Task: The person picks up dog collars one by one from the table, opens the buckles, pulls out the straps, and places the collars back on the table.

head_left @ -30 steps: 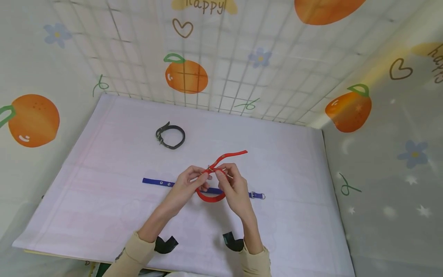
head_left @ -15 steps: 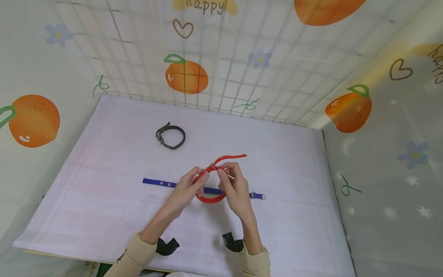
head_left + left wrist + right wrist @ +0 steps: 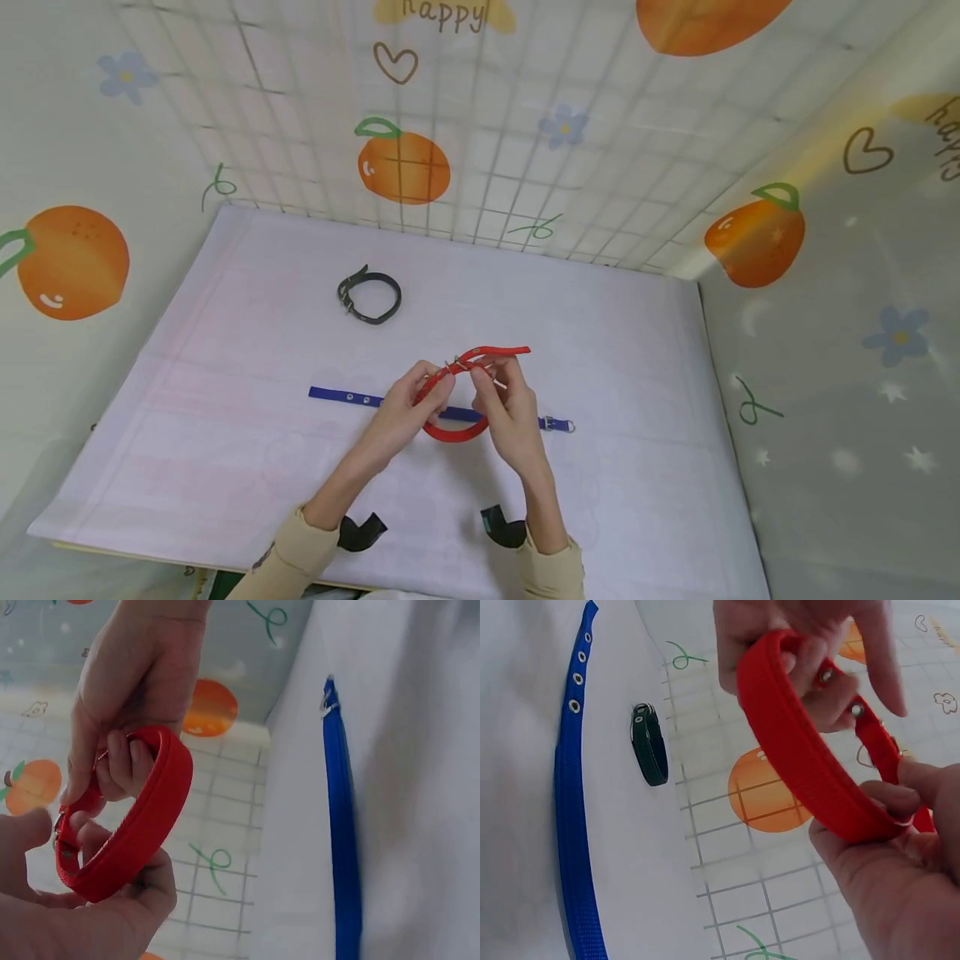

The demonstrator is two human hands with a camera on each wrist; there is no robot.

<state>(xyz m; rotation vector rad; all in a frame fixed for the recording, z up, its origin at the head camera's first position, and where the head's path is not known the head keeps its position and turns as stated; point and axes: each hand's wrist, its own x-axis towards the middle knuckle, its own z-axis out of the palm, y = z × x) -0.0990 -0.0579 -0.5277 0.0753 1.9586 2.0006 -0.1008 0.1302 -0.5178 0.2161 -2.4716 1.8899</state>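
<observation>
A red collar (image 3: 456, 434) with metal eyelets is held up in a loop above the table, between both hands. My left hand (image 3: 405, 408) pinches its left side by the metal buckle (image 3: 454, 364). My right hand (image 3: 513, 411) grips the right side, thumb and fingers on the strap. The collar's tail end (image 3: 502, 350) passes through the hardware and points right, free of the fingers. In the right wrist view eyelets show on the red strap (image 3: 795, 750). Fingers partly hide the buckle, so whether its prong sits in a hole cannot be told.
A blue collar (image 3: 345, 395) lies flat and unfastened under the hands, its buckle (image 3: 557, 424) at the right. Farther back, a dark green collar (image 3: 388, 313) lies buckled in a ring. The white table (image 3: 637, 467) meets printed curtain walls at back and sides.
The red tail end has dropped slightly toward the right hand. The left fingers have shifted along the strap beside the buckle. The blue and dark green collars stay put.
</observation>
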